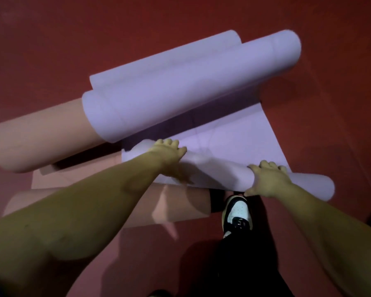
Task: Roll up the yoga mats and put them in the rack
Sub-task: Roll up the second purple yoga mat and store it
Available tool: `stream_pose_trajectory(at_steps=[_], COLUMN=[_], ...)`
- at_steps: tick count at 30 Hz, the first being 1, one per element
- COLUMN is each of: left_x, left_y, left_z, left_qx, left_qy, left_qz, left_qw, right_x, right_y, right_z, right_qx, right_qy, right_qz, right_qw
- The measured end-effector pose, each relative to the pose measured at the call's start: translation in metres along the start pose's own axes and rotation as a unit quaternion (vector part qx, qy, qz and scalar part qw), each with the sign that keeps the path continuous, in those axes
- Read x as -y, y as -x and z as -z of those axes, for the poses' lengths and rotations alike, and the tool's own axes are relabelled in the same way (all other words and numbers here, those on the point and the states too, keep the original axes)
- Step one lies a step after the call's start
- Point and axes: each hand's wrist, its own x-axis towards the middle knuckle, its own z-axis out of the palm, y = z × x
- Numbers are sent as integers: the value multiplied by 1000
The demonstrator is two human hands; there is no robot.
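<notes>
A lilac yoga mat [240,138] lies on the red floor, curled at both ends. Its near end forms a thin roll [219,172] under my hands, and its far end is a thick roll [191,86]. My left hand [169,155] presses on the left part of the near roll, fingers curled over it. My right hand [268,179] grips the same roll further right. A pink mat lies beneath, with one thick pink roll [36,138] at the left and another pink roll [180,206] near my feet, partly hidden by my left arm.
The floor [330,103] is red all around. My foot in a black and white shoe [238,213] stands just behind the near lilac roll, with a dark trouser leg below it. No rack is in view.
</notes>
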Motion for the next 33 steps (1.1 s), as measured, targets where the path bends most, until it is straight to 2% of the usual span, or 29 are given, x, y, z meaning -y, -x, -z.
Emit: stream_pose_trajectory(at_steps=[4, 8, 10, 15, 20, 23, 26, 30, 33], left_x=[-8, -6, -6, -5, 10, 27, 35, 27, 9], left_y=[18, 47, 64, 122, 188, 247, 311, 381, 424], left_z=[6, 18, 17, 8, 27, 50, 78, 105, 107], left_qx=[-28, 67, 74, 65, 59, -2, -125, -265, -341], left_qy=[66, 173, 164, 65, 122, 106, 43, -9, -14], left_qz=[-29, -2, 9, -38, 14, 28, 64, 94, 99], left_qw=[997, 983, 984, 995, 991, 994, 989, 959, 935], right_x=[-1, 4, 7, 28, 53, 68, 75, 69, 62], right_y=[21, 52, 65, 107, 152, 197, 254, 321, 374], right_z=[-8, 0, 3, 29, 64, 97, 134, 167, 176], right_qx=[-35, -36, -53, -47, -57, -65, -79, -102, -61], right_qy=[-38, -95, -79, 42, 15, 20, -1, -66, -105], right_qz=[54, 86, 107, 155, 177, 186, 200, 237, 234], right_qw=[997, 991, 990, 986, 982, 980, 977, 964, 965])
